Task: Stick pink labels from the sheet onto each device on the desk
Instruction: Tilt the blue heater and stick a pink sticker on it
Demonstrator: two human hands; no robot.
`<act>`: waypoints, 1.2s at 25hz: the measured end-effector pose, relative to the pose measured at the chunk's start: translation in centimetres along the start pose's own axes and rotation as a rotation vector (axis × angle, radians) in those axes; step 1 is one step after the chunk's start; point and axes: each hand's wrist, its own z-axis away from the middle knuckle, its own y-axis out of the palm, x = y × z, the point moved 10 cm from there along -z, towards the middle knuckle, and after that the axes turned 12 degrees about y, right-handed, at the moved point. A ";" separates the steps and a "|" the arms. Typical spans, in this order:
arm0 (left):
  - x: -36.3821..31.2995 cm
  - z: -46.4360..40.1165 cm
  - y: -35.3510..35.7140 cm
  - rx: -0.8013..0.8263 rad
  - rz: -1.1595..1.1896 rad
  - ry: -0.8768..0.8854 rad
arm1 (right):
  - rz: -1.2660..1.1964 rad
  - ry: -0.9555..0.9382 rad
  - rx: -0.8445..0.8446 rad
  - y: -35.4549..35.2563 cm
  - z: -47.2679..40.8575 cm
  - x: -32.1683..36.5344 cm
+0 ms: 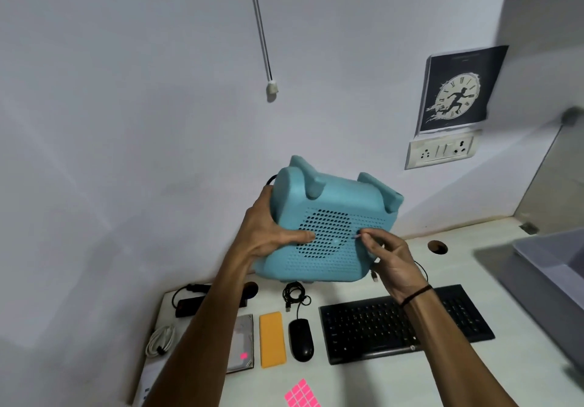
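Held a teal device (328, 226) up off the desk (395, 381) with left hand (271, 232), right hand (392, 261) pinching a tiny pink label (357, 235) (barely visible) against its perforated face.

Both forearms are bare and sleeveless; the right hand (390, 259) wears a thin black wristband (416, 294).

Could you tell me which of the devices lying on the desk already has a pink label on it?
The silver hard drive, left of the yellow power bank: it has a pink label near its front edge. The power bank, mouse and keyboard show none.
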 end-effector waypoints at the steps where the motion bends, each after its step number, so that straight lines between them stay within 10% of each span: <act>1: 0.5 0.4 0.0 -0.003 0.054 -0.006 | 0.024 -0.014 -0.001 0.2 0.4 0.5; 12: 3.9 8.0 -1.5 -0.192 0.454 -0.052 | 0.359 -0.106 0.054 3.6 3.6 1.0; 20: 3.2 11.7 -3.0 -0.276 0.612 0.038 | 0.678 -0.661 -0.378 8.5 11.4 8.4; 30: 3.7 12.4 -4.4 -0.319 0.427 -0.025 | 0.833 -0.885 -0.097 18.1 12.4 7.8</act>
